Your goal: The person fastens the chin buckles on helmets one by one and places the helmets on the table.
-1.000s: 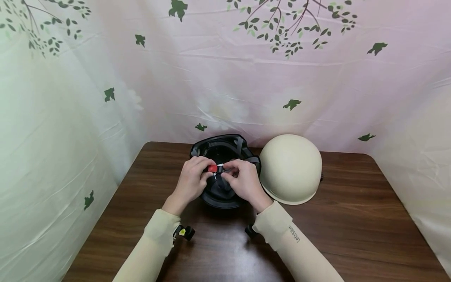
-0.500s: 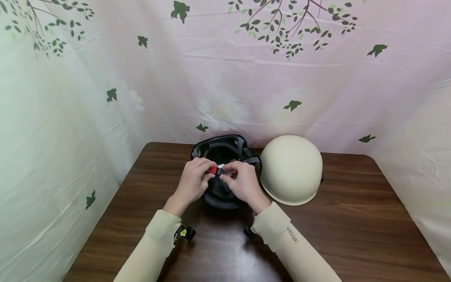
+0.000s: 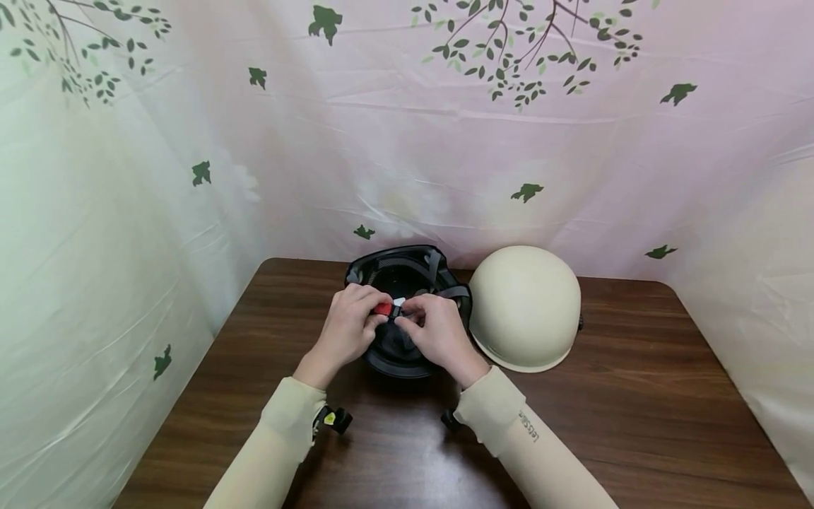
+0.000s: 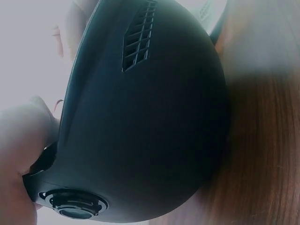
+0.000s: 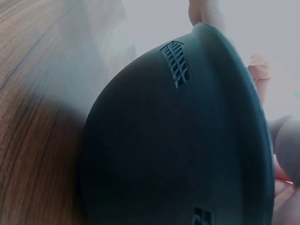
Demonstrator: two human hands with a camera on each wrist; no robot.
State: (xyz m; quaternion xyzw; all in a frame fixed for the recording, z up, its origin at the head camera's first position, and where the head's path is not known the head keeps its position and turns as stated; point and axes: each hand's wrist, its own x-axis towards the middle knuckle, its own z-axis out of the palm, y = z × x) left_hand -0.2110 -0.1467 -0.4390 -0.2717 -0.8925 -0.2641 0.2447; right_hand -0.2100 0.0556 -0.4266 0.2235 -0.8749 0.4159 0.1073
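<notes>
A black helmet (image 3: 403, 369) lies upside down on the table, its lined hollow facing up. Above the hollow, my left hand (image 3: 346, 322) pinches the red part of a chin strap buckle (image 3: 384, 309) between thumb and fingers. From the other side my right hand (image 3: 440, 331) pinches the buckle's black end where the strap meets it. A small white tag (image 3: 399, 302) shows just behind the buckle. In the left wrist view the helmet's outer shell (image 4: 145, 122) fills most of the picture, with a round side knob (image 4: 77, 205). The shell (image 5: 168, 136) also hides much of the right hand's fingers in the right wrist view.
A cream helmet (image 3: 524, 307), dome up, stands right beside the black one. Both are near the back edge of the dark wooden table (image 3: 642, 396). Behind it hangs a pale curtain (image 3: 407, 155) printed with leaves and birds.
Both hands stay over the black helmet. The buckle has tilted and dropped slightly, and more of the white tag shows behind it. The helmets have not moved.
</notes>
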